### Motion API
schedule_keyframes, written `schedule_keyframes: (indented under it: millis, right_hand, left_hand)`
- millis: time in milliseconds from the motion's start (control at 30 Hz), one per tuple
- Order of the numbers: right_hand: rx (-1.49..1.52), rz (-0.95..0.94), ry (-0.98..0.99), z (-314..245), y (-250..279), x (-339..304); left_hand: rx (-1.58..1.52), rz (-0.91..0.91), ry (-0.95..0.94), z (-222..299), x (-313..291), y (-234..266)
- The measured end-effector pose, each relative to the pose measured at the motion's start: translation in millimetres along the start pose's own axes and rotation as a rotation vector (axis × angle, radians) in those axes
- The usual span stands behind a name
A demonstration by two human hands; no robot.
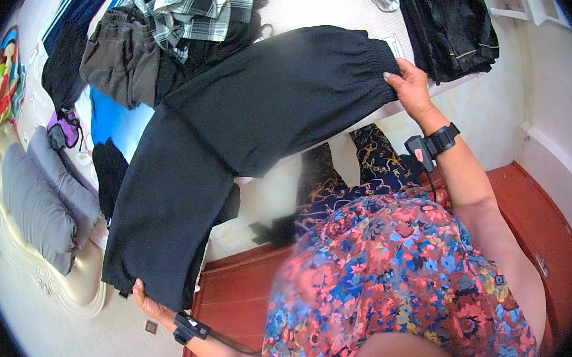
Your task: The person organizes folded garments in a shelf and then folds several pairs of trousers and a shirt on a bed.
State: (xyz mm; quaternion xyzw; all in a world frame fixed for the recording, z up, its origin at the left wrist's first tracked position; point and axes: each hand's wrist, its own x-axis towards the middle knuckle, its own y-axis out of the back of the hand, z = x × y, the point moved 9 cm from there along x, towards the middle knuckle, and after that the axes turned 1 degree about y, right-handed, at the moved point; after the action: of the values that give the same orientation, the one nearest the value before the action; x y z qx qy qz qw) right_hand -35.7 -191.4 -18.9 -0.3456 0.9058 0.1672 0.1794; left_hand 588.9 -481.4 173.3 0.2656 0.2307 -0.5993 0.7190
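The black trousers [279, 104] cover much of the near edge of the bed [292, 11] and the lower parts of the clothes behind them, so where those dark pieces begin and end is hard to make out. The plaid shirt [200, 16] is cut off at the top of the view, the grey trousers [122, 57] lie partly under it, and the folds in the pile of black clothes [452, 14] at the bed's near edge, toward its foot end, merge in the dark. The black trousers stretch between the two hands in a bent span, partly over the bed's near edge and partly hanging off it on the headboard side, near the grey pillows [36, 200]. The right hand [410, 86] holds the gathered end at its near corner, thumb on the cloth; the left hand [148, 303] grips the opposite end by its lower border, thumb showing and the fingers mostly hidden behind the fabric. The right arm reaches forward, nearly straight, while the left forearm angles out toward the headboard side, its hand lower and closer to the body.
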Motion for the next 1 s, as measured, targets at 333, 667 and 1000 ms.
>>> schedule_keyframes:
  millis: [333,667,1000]
  right_hand:
    - [-0.222,0.066,0.078,16,4,17]
    - [-0.252,0.047,-0.145,53,14,18]
    - [-0.324,-0.077,0.195,-62,-55,-20]
  left_hand:
    - [0.036,0.045,-0.008,24,8,46]
    - [0.041,-0.01,-0.034,67,-5,6]
    - [0.118,-0.282,-0.199,-28,-30,-231]
